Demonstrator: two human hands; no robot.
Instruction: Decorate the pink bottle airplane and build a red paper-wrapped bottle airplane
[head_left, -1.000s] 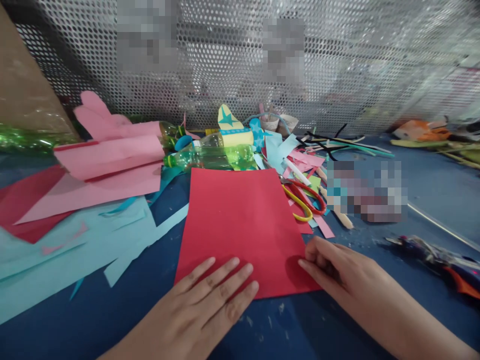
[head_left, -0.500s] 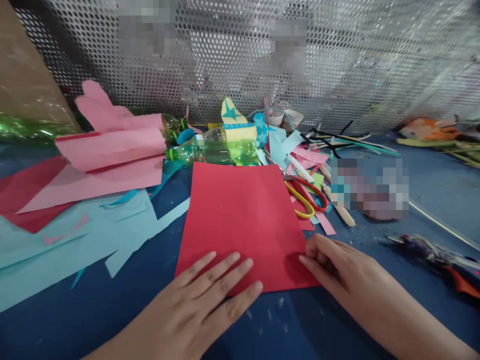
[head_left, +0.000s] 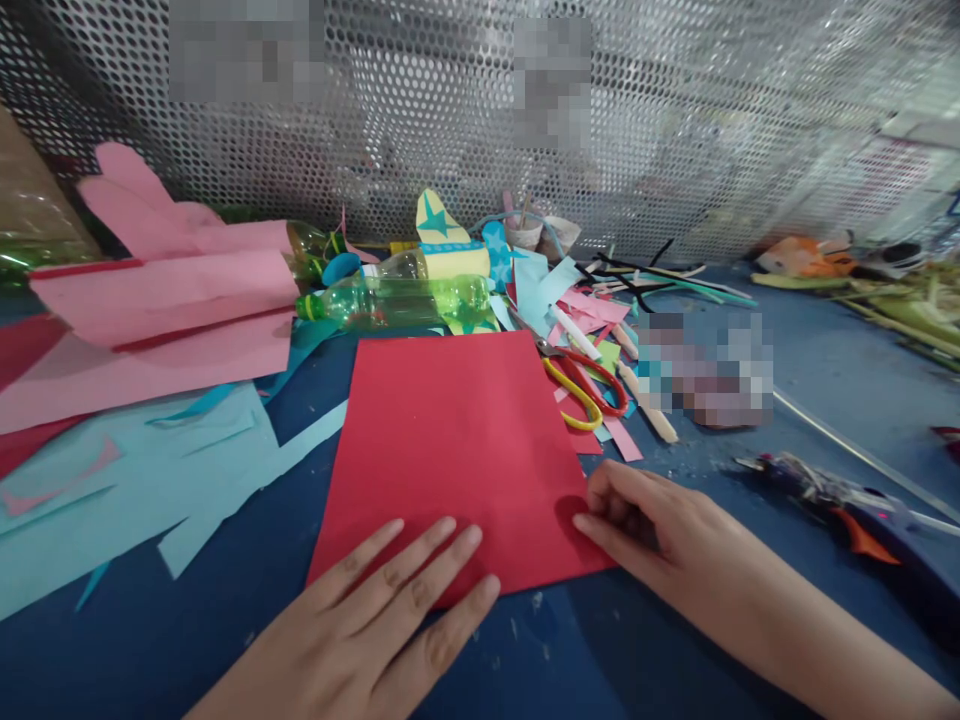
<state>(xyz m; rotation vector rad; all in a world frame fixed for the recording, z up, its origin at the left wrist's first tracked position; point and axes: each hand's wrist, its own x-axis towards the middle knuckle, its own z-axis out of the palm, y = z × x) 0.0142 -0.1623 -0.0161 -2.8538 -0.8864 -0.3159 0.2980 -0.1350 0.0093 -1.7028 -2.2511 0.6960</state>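
A sheet of red paper [head_left: 442, 430] lies flat on the blue table before me. Spread over its near left part is my left hand [head_left: 390, 610], fingers stretched out and pressing down. My right hand [head_left: 645, 520] is at the sheet's right edge near the lower corner. Its fingers are curled and its thumb lies on top, pinching the edge; part of the curled fingers is hidden. Just beyond that edge rest scissors [head_left: 589, 385] with red and yellow handles, among paper scraps [head_left: 621, 437].
Light blue paper [head_left: 217, 450] and a pink paper-wrapped bottle [head_left: 172, 290] lie to the left. A green plastic bottle [head_left: 397, 300] lies behind the sheet. At right are a wooden stick [head_left: 649, 405] and a glue gun [head_left: 847, 510]. Perforated metal mesh [head_left: 420, 120] stands behind.
The view has turned slightly right, so everything appears shifted to the left. Both hands keep about the same places on the red paper.
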